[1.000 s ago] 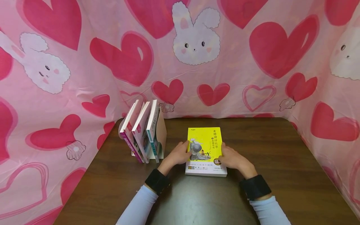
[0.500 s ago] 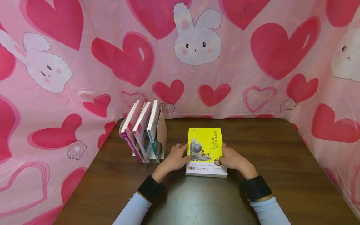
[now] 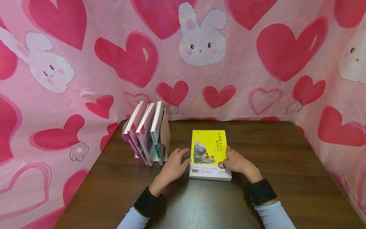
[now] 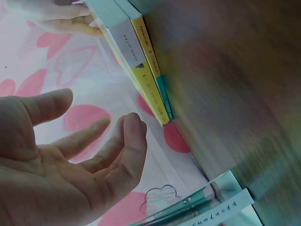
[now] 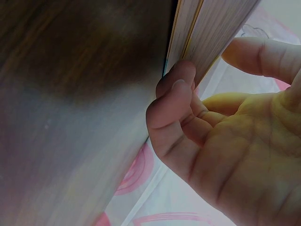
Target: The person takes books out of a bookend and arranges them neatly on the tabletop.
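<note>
A yellow-and-white book with Chinese lettering lies flat on the table, on top of a second book whose orange and teal spine shows in the left wrist view. My left hand is just off the spine side of this stack, fingers spread and loosely bent, holding nothing. On the opposite side my right hand rests against the page edges. In the right wrist view its fingers are softly bent at the side of the stack, and the thumb is by the upper book's edge.
Several books stand leaning in a pale book holder at the left of the table. The brown wooden table meets a pink curtain with hearts and rabbits at its back and sides.
My left hand has come off the stack's spine side and drawn back left and toward me, fingers opening. My right hand and the books stay about where they were.
</note>
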Action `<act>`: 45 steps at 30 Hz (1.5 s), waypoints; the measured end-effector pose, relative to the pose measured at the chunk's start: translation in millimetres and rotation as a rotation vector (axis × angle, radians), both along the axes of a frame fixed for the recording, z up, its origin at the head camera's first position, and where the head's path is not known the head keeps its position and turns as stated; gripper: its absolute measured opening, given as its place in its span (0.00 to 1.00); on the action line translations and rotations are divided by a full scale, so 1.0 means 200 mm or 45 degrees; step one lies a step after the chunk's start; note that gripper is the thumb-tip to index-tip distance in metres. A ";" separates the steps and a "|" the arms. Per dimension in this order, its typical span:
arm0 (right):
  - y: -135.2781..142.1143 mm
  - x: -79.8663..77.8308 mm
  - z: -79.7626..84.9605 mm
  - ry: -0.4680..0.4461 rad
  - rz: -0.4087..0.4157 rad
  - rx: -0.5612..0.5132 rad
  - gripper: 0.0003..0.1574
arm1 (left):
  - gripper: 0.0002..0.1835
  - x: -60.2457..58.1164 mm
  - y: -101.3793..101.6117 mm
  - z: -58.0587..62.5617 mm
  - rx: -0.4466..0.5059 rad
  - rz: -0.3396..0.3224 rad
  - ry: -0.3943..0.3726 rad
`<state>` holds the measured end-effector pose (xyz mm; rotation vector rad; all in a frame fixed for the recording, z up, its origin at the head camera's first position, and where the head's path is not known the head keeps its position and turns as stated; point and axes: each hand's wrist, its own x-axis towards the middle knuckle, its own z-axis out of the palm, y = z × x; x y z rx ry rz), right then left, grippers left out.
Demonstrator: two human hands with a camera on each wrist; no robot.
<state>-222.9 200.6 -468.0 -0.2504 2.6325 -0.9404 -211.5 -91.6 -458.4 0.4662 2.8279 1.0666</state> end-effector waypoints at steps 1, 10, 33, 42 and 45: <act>0.00 0.00 0.00 -0.003 -0.002 -0.004 0.50 | 0.25 0.01 -0.01 0.00 0.005 0.008 0.011; 0.00 0.01 0.01 -0.001 0.007 -0.015 0.51 | 0.20 0.11 -0.09 0.00 0.029 0.046 0.031; 0.00 0.01 0.01 -0.025 -0.001 -0.009 0.52 | 0.07 0.24 -0.35 -0.02 0.094 0.307 -0.096; 0.01 -0.01 0.02 -0.035 0.015 -0.026 0.52 | 0.07 0.20 -0.45 -0.03 0.096 0.436 -0.079; 0.01 0.00 0.01 -0.052 0.009 -0.043 0.52 | 0.08 0.20 -0.49 -0.04 0.094 0.476 -0.068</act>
